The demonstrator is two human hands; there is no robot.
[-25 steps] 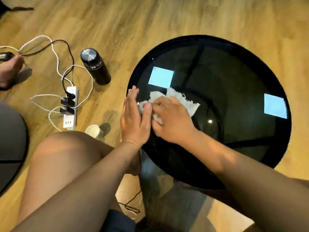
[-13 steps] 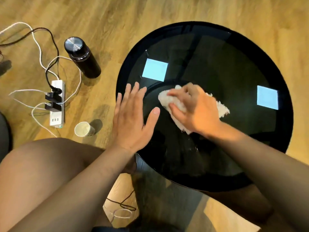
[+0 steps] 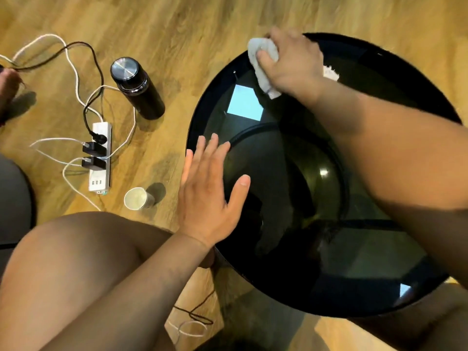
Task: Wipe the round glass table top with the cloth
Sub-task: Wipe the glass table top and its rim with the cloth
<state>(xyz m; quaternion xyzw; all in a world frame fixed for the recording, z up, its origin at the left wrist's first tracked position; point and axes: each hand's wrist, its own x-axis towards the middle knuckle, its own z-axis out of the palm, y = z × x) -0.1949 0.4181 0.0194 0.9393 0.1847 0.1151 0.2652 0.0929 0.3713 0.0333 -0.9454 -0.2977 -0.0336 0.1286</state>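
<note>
Keep right hand [image 3: 291,64] clamped on cloth [image 3: 263,64], pressing evenly along glass table top [image 3: 304,274] rim; left hand [image 3: 210,193] flat, fingers spread, steadying.

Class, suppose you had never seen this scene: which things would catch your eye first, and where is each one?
The round black glass table top fills the right side, mirroring bright ceiling lights. At its far edge the right hand presses a white cloth to the glass, while the left hand rests open, flat on the near-left rim. On the wooden floor to the left stand a dark flask, a paper cup and a cable-tangled power strip.
</note>
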